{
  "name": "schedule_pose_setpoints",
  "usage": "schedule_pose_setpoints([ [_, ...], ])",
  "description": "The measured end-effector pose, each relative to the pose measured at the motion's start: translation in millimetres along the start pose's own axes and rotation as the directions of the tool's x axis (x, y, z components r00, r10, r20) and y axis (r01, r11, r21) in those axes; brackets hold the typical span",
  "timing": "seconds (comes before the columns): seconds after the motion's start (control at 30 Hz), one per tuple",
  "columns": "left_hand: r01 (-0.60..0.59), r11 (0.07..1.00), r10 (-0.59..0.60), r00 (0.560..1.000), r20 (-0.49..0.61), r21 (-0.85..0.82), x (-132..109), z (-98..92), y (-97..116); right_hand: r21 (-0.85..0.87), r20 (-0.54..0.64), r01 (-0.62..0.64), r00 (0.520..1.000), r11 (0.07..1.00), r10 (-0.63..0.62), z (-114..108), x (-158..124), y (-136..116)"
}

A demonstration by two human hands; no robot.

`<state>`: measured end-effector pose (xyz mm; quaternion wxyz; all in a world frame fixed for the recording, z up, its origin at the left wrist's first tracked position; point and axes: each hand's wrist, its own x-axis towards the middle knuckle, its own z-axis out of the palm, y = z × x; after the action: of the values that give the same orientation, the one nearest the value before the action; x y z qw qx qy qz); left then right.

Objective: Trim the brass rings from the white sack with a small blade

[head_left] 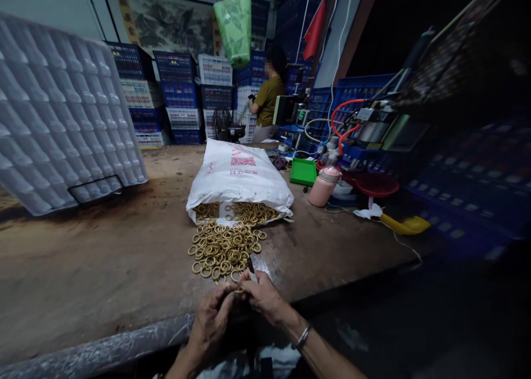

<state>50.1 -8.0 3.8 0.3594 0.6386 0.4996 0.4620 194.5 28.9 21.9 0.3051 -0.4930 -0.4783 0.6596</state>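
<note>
- At the far left of the wooden table [103, 268], a white moulded tray [62, 119] stands tilted, its many pockets facing the camera.
- Behind it, blue and white crates [178, 97] are stacked along the wall.
- Near the lower edge, the left hand [213, 318] has its fingers bent and narrow, with the tips closed on one brass ring [238, 291].
- This ring sits just between the fingertips of both hands and is mostly hidden by them.
- Just beyond the fingers, a loose pile of rings [224, 252] lies flat on the table, not touching the hands.
- The pile spills from the open mouth of a white sack [240, 174], which lies on its side.
- The right hand [263, 296] meets the left one at the ring; its fingers are closed around a slim dark tool [251, 268] that points up.
- Far behind, a person in an olive shirt [267, 99] sits by the crates.
- To the right stand a green tray [302, 171], a pink bottle [326, 185] and a red bowl [375, 184], and a yellow scoop [406, 225] lies nearer the table edge.
</note>
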Motion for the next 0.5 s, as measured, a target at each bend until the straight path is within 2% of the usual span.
schedule_pose_setpoints([
  [0.1, 0.2, 0.971, -0.206, 0.978, -0.035, -0.131, -3.3, 1.1, 5.8, -0.136, -0.021, 0.145, 0.989, 0.98, -0.149, 1.8, -2.3, -3.8],
  [0.17, 0.258, 0.938, -0.274, 0.961, -0.038, -0.23, -4.0, 3.8, 9.3, -0.251, -0.003, 0.256, 0.964, 0.933, -0.265, 3.9, -3.8, -5.6],
  [0.23, 0.293, 0.907, -0.318, 0.948, -0.034, -0.303, -3.6, 6.5, 13.0, -0.317, 0.016, 0.312, 0.946, 0.896, -0.324, 6.2, -4.6, -5.9],
  [0.3, 0.36, 0.86, -0.392, 0.92, -0.019, -0.361, -2.9, 8.2, 15.9, -0.306, 0.01, 0.308, 0.947, 0.901, -0.32, 8.1, -4.3, -4.6],
  [0.4, 0.47, 0.763, -0.501, 0.864, 0.053, -0.444, -3.2, 8.6, 16.7, -0.183, -0.009, 0.254, 0.966, 0.95, -0.26, 9.9, -2.4, -1.0],
  [0.5, 0.505, 0.68, -0.501, 0.849, 0.167, -0.531, -6.0, 7.8, 14.5, -0.06, 0.002, 0.193, 0.981, 0.979, -0.193, 10.8, -0.8, 2.2],
])
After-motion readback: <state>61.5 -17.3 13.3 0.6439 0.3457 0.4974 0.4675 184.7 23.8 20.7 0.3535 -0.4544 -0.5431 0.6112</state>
